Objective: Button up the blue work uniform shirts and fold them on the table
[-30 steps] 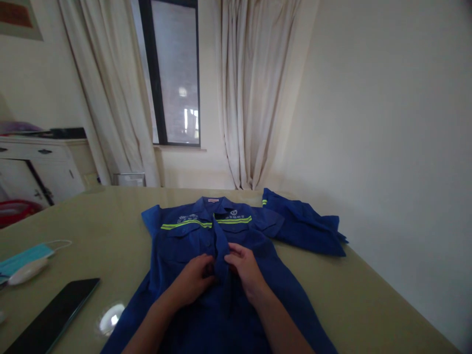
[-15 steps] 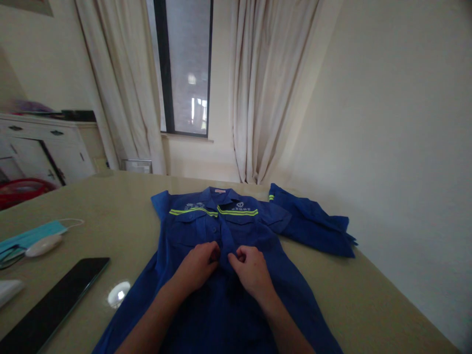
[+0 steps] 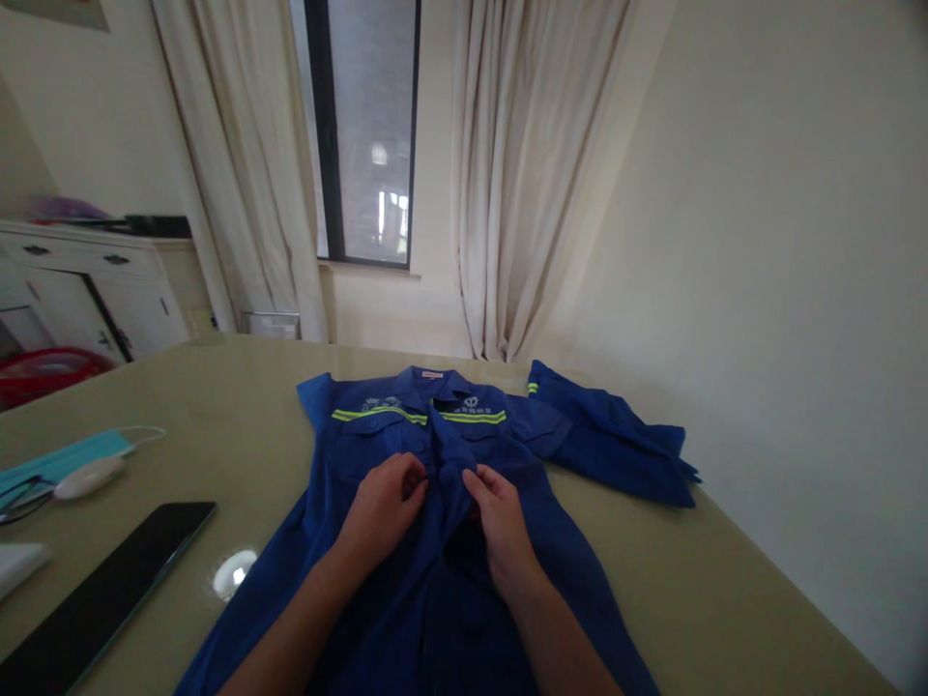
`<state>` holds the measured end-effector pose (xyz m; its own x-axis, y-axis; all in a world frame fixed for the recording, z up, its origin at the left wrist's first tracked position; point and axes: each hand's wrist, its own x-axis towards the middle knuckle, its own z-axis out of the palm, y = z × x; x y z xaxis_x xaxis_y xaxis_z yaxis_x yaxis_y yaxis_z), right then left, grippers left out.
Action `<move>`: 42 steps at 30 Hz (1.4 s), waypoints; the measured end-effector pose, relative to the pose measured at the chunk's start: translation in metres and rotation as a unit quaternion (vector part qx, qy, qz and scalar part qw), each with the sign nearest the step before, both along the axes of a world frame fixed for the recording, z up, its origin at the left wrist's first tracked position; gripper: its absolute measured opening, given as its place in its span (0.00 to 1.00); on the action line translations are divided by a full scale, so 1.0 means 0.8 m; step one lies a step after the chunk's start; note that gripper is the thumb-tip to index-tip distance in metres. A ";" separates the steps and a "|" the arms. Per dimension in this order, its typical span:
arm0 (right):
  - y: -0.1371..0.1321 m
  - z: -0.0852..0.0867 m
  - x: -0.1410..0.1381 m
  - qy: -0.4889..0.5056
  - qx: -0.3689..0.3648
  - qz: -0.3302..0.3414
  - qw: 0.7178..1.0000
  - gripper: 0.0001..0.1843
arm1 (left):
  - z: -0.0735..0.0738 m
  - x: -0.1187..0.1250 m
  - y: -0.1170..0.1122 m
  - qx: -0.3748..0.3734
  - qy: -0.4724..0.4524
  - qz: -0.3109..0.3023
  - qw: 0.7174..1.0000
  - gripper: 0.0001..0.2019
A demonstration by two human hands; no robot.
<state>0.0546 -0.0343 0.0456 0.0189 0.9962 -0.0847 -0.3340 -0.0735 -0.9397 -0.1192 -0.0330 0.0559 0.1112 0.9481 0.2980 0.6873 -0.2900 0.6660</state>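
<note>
A blue work shirt (image 3: 348,532) with yellow-green reflective stripes lies front up on the table, its collar at the far end. My right hand (image 3: 499,512) pinches the right-hand front edge of the shirt and lifts it, so the placket stands up in a fold. On the other front edge, my left hand (image 3: 391,498) is closed at the button side, fingers pressed together on the cloth. Some buttons show above the left hand; the fingertips of that hand are partly hidden.
Folded blue cloth (image 3: 616,435) with a yellow-green stripe lies right of the shirt on the table (image 3: 239,387). At left are a black phone (image 3: 108,599), a light-blue face mask (image 3: 65,464) and a white mouse-shaped object (image 3: 90,478). A wall borders the right side.
My right hand has raised the shirt's front edge and folded it to the right, opening a gap. My left hand has moved slightly away from me along the other edge.
</note>
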 end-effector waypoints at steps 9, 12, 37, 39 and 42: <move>-0.004 -0.001 -0.005 -0.228 0.138 -0.036 0.963 0.12 | 0.002 0.008 -0.005 0.016 -0.023 -0.062 0.998 0.06; -0.011 -0.001 -0.010 -0.345 0.180 -0.042 0.920 0.11 | -0.004 0.011 -0.006 0.007 0.006 -0.059 0.998 0.08; -0.015 -0.011 -0.012 -0.529 0.161 -0.066 0.831 0.06 | -0.023 0.021 -0.007 0.010 0.023 -0.059 0.998 0.09; -0.015 -0.013 -0.012 -0.526 0.168 -0.070 0.831 0.07 | -0.023 0.021 -0.007 0.013 0.024 -0.058 0.998 0.08; -0.014 -0.014 -0.014 -0.479 0.159 -0.062 0.861 0.08 | -0.024 0.020 -0.007 0.022 0.017 -0.056 0.998 0.06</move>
<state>0.0430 -0.0456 0.0341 0.0352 0.9513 0.3062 0.6189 0.2198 -0.7541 -0.1028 -0.0385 0.0370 0.2273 0.9154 0.3323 0.6711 -0.3945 0.6277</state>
